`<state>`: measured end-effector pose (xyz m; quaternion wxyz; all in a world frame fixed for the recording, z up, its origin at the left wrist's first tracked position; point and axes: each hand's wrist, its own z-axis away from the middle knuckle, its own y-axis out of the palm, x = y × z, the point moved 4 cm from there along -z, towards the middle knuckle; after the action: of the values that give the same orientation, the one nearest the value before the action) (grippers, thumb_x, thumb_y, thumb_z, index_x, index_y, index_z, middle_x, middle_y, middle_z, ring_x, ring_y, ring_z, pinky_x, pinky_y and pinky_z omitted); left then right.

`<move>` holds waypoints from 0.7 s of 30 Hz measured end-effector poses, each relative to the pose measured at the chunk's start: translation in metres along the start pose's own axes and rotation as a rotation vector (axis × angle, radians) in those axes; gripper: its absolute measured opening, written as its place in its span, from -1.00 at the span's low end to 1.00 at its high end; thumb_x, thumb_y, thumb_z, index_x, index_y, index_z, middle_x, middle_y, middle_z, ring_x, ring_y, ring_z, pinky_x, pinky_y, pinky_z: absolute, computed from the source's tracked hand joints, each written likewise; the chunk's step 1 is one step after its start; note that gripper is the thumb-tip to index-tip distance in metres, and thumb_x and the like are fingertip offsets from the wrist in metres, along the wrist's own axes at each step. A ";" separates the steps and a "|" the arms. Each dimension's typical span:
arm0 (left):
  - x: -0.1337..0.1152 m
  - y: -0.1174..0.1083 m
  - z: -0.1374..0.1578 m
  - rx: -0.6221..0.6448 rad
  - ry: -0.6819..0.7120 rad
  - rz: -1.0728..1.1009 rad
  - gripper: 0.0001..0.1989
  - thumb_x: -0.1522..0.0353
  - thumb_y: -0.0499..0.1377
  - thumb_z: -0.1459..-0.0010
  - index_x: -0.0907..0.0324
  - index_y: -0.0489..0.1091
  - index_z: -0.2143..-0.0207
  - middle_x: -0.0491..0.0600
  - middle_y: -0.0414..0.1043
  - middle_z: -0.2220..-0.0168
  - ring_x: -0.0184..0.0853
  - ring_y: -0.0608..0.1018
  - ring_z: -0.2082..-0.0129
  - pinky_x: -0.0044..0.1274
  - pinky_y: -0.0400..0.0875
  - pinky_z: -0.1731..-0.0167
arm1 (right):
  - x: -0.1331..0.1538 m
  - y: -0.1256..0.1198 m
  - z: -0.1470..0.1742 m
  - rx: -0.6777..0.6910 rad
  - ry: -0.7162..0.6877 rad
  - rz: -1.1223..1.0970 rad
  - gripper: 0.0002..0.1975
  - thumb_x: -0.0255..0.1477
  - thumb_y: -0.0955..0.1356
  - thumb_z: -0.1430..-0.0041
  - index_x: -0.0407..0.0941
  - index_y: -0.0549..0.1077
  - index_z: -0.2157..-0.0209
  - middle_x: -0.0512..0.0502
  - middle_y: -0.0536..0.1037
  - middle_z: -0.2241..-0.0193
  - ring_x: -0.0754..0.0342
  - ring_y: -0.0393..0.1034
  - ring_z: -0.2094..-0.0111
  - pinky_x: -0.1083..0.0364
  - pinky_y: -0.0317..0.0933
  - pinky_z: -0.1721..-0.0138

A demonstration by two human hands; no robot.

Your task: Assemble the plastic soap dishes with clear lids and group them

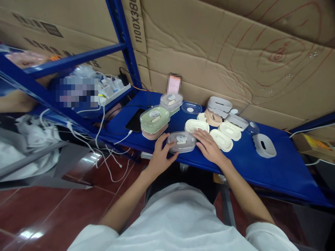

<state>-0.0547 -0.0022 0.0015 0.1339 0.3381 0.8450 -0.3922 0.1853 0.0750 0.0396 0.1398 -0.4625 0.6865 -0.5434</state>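
Observation:
A grey soap box with a clear lid and a round label lies near the table's front edge, between my two hands. My left hand curves around its left end, thumb at the front and fingers over the lid. At the right end, my right hand has its fingertips and thumb against the box. Close behind sits a cream soap dish tray, partly covered by my right fingers. To the left, a green lidded soap box is stacked on a pinkish one.
Behind stand another lidded box, a clear lid, grey slotted shells and a beige one. Several cream trays lie right of my hand; a white slotted shell is farther right. A phone and cables are left.

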 end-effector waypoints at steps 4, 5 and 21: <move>-0.015 0.001 -0.004 -0.008 0.072 -0.152 -0.68 0.26 0.28 -0.35 0.13 0.40 -0.10 0.19 0.45 -0.18 0.04 0.51 -0.25 -0.11 0.51 -0.18 | -0.029 -0.004 -0.005 0.024 0.110 0.261 -0.50 -0.24 0.24 -0.52 -0.04 0.36 -0.39 -0.24 0.44 -0.34 -0.24 0.29 -0.39 -0.38 -0.01 -0.44; -0.018 0.002 -0.006 -0.007 0.068 -0.192 -0.68 0.24 0.28 -0.35 0.13 0.41 -0.10 0.20 0.47 -0.14 0.05 0.53 -0.21 -0.12 0.53 -0.14 | -0.034 -0.003 -0.004 0.029 0.125 0.300 -0.53 -0.25 0.23 -0.52 -0.07 0.43 -0.33 -0.27 0.52 -0.26 -0.25 0.39 -0.31 -0.36 0.02 -0.41; -0.012 0.056 -0.062 0.142 -0.060 -0.288 -0.37 0.28 0.13 -0.41 0.21 0.15 -0.46 0.32 0.29 -0.38 0.22 0.37 -0.36 -0.07 0.47 -0.15 | -0.041 -0.011 0.003 0.056 0.179 0.196 -0.59 -0.19 0.20 -0.54 -0.02 0.57 -0.12 -0.20 0.65 -0.09 -0.18 0.51 -0.10 -0.17 0.19 -0.18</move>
<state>-0.0058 0.0649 0.0162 0.0771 0.2101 0.8506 -0.4758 0.2140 0.1057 0.0356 0.1435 -0.3387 0.7226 -0.5853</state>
